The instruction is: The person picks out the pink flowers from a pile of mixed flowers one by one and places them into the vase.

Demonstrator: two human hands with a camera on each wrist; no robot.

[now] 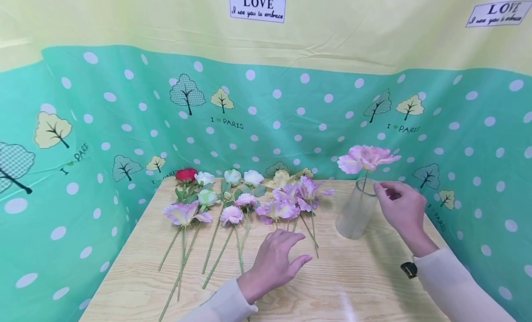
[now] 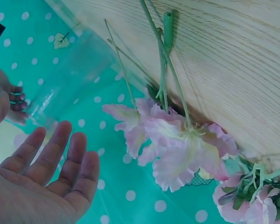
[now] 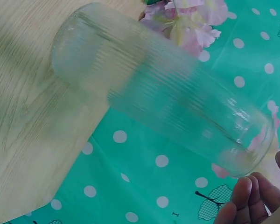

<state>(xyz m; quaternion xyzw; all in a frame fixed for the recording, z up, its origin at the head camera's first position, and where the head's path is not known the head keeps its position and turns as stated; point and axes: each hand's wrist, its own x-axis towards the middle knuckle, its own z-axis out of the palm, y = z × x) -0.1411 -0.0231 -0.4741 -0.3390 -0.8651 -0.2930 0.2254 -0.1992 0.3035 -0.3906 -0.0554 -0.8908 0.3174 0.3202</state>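
Perhaps steadies vase point(image 1: 353, 218) near right edge of table point(image 1: 324, 289) with right hand point(image 1: 404, 211), in unclear grip, holding left hand point(image 1: 272, 262) wide.

Pink flower point(image 1: 367, 158), white-dotted green cloth point(image 1: 287, 109)

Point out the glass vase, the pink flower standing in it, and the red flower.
Glass vase point(image 3: 163, 88): right wrist view, on the middle of its wall.
Pink flower point(image 1: 369, 158): head view, on its petals.
Red flower point(image 1: 186, 175): head view, on its bloom.
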